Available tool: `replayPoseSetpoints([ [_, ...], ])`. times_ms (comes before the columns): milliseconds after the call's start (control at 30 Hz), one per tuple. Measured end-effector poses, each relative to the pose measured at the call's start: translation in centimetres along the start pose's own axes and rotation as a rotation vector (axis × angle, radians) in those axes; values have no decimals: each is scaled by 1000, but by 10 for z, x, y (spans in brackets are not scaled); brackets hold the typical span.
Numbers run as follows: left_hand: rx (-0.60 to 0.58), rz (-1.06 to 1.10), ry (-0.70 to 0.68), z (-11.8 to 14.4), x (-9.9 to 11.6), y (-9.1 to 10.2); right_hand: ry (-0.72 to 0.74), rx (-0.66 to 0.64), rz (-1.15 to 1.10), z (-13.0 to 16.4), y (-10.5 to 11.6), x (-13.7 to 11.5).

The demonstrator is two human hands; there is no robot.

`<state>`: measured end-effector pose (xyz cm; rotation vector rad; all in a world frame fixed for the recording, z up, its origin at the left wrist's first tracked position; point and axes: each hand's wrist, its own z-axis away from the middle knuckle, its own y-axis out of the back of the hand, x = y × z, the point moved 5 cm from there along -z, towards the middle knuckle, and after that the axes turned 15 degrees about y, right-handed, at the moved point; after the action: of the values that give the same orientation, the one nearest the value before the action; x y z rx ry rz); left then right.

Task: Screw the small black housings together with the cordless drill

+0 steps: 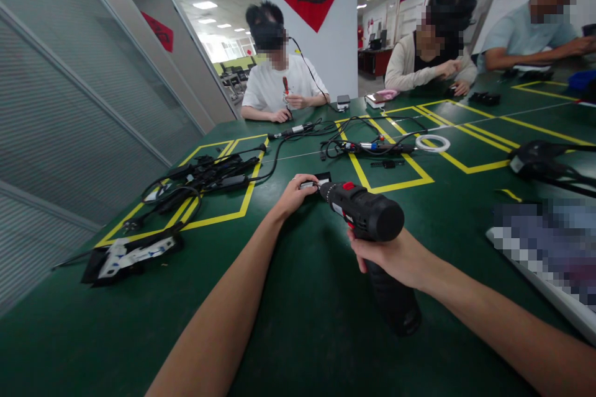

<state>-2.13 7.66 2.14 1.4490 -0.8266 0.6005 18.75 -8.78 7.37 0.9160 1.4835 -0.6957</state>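
My right hand (pixel 388 254) is wrapped around the grip of a black cordless drill (pixel 365 208) with red switches. The drill points forward and left, and its chuck is close to the fingertips of my left hand (pixel 295 195). That hand rests on the table, its fingers closed on a small flat black part (pixel 325 176) with a pale strip along it. The fingers and the chuck cover much of this part. Whether the drill's tip touches it, I cannot tell.
Bundled black cables (pixel 218 177) lie at left, behind a black-and-white bracket (pixel 135 254). Cables and a corded electric screwdriver (pixel 372 147) lie ahead, beside a white ring (pixel 433 143). Yellow tape marks the green table (pixel 288 335). Several people sit opposite; one holds a red-handled tool (pixel 285 85).
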Motion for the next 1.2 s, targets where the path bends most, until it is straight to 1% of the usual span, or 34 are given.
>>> replayPoseSetpoints([
  [200,2,-3,-4,-1,-1,0,3,12,-23,0,-1,0],
  [400,4,10,-23,-3,-5,-1,3,19,0,-1,-1,-1],
  [600,2,-2,-19,-4,-6,-1,7,4,2,-1,0,-3],
  [800,-3,7,-19,-5,-6,-1,2,5,2,-1,0,-1],
  [1200,-4,-7,-29,-3,-3,-1,-13,-6,23,0,-1,-5],
])
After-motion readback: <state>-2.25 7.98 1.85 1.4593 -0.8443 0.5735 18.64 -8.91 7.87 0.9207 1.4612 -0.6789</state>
